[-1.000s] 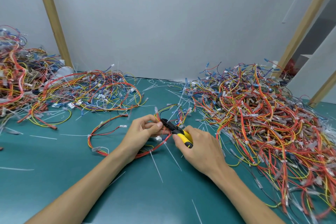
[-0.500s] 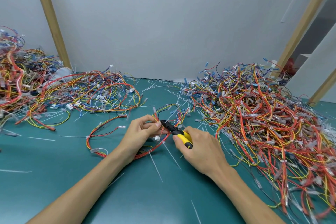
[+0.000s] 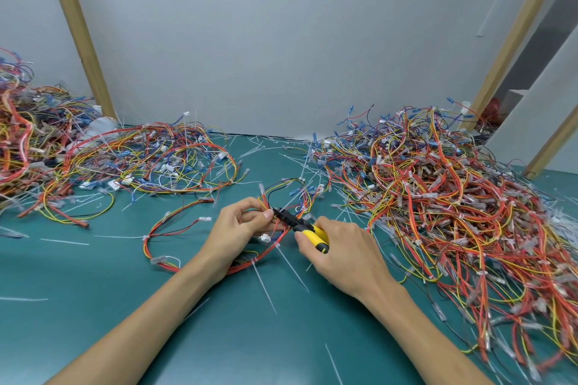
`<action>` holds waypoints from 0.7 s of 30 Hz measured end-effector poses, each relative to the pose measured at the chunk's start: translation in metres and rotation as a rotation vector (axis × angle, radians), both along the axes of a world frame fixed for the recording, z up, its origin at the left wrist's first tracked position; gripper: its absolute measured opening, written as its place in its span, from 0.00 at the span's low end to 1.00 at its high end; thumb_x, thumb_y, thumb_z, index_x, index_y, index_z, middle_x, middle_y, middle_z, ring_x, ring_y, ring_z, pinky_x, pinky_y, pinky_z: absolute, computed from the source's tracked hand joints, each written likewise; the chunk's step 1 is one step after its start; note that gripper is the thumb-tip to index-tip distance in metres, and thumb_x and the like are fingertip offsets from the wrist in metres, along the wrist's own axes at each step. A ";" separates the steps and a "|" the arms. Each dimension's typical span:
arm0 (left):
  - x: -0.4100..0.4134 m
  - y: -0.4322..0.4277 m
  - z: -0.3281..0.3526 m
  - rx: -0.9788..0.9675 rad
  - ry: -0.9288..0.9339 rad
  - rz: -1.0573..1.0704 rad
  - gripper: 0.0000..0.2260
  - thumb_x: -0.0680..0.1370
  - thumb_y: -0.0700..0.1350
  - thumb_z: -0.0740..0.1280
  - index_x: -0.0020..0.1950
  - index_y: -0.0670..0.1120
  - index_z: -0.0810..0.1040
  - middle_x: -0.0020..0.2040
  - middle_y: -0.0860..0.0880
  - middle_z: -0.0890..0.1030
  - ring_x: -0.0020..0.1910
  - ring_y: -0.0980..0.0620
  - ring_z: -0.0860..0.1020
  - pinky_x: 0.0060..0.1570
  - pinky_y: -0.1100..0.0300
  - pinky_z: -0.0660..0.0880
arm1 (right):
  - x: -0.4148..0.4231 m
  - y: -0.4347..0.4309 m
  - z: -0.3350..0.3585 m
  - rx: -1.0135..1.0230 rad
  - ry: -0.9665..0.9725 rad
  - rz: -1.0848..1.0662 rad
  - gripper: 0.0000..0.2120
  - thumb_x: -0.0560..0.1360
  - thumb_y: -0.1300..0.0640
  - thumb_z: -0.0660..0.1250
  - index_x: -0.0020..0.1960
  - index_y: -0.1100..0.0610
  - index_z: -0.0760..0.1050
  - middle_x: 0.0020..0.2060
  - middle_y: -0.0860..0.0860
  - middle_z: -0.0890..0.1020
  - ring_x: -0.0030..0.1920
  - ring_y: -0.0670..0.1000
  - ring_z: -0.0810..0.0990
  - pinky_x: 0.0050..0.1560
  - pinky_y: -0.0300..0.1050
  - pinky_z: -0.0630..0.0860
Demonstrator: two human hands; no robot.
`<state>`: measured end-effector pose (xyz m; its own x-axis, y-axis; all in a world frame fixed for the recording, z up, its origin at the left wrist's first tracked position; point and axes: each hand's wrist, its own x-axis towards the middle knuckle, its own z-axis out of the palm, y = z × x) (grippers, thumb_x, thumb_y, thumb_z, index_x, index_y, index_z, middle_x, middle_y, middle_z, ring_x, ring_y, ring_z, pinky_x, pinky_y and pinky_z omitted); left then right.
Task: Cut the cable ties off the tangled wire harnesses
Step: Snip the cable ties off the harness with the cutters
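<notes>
Surface: teal table mat in front of a plain grey wall.
Harness: one loop of red, yellow and black wires lies on the mat near the centre, between the piles. Its far end is lifted into the hands.
Cable ties: white ties are still on the loop. Two near the left wrist trail long tails toward the near edge, and another sits at the loop's left bend.
Left hand: the left hand pinches a small bunch of the loop's wires between thumb and fingertips, with the other fingers curled beneath.
Cutters: the black nose of the yellow-handled cutters meets the wires right at the left fingertips. I cannot tell whether the blades are closed.
Right hand: the right hand has its fingers wrapped round the yellow handles, with the thumb on the near side.
Right pile: a large tangled heap of harnesses spreads from the far right toward the near right edge.
Left pile: a flatter tangle lies far left of the hands. A taller heap sits at the left border.
Scraps: loose white tie strips are scattered across the mat.
Frame: slanted wooden posts stand at far left and far right.
</notes>
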<state>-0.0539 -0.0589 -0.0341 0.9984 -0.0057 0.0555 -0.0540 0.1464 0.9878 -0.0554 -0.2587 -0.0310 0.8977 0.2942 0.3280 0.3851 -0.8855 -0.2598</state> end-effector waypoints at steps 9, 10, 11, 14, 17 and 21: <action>0.000 0.000 0.000 0.045 0.010 0.025 0.05 0.79 0.36 0.66 0.43 0.41 0.74 0.47 0.34 0.84 0.45 0.44 0.84 0.53 0.56 0.79 | 0.000 -0.003 -0.001 -0.004 0.002 0.022 0.23 0.75 0.31 0.52 0.39 0.50 0.66 0.31 0.47 0.72 0.36 0.52 0.73 0.37 0.49 0.70; 0.001 -0.001 -0.001 0.050 0.012 0.030 0.04 0.79 0.36 0.66 0.44 0.40 0.74 0.47 0.34 0.84 0.46 0.43 0.84 0.54 0.54 0.78 | 0.001 -0.004 0.000 -0.001 0.007 0.024 0.24 0.75 0.31 0.52 0.38 0.51 0.66 0.30 0.47 0.72 0.35 0.51 0.73 0.36 0.49 0.70; 0.001 -0.001 -0.001 0.054 0.013 0.035 0.04 0.79 0.36 0.66 0.44 0.40 0.74 0.47 0.33 0.84 0.47 0.41 0.84 0.54 0.53 0.78 | 0.002 -0.005 0.000 0.001 0.014 0.026 0.24 0.75 0.30 0.52 0.38 0.51 0.66 0.29 0.47 0.72 0.34 0.51 0.73 0.36 0.49 0.70; 0.002 -0.001 -0.003 0.063 0.013 0.034 0.04 0.79 0.36 0.66 0.44 0.40 0.74 0.46 0.34 0.84 0.47 0.42 0.84 0.53 0.53 0.79 | 0.003 -0.008 0.002 0.007 0.027 0.032 0.26 0.75 0.30 0.52 0.36 0.52 0.66 0.28 0.48 0.72 0.33 0.51 0.73 0.35 0.49 0.70; 0.003 -0.002 -0.004 0.063 0.009 0.032 0.04 0.79 0.35 0.66 0.44 0.39 0.75 0.45 0.35 0.84 0.45 0.44 0.85 0.50 0.55 0.80 | 0.003 -0.007 0.002 0.012 0.040 0.036 0.26 0.74 0.30 0.52 0.36 0.52 0.65 0.27 0.49 0.72 0.32 0.51 0.73 0.35 0.49 0.70; 0.003 -0.002 -0.005 0.054 0.005 0.032 0.03 0.79 0.35 0.66 0.45 0.38 0.75 0.44 0.36 0.85 0.43 0.46 0.85 0.49 0.55 0.80 | 0.003 -0.007 0.003 -0.005 0.059 0.039 0.26 0.76 0.31 0.53 0.36 0.53 0.65 0.26 0.49 0.71 0.32 0.53 0.72 0.35 0.50 0.70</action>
<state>-0.0505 -0.0605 -0.0392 0.9984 0.0238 0.0510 -0.0530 0.0910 0.9944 -0.0527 -0.2654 -0.0281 0.9035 0.3305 0.2730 0.4032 -0.8715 -0.2792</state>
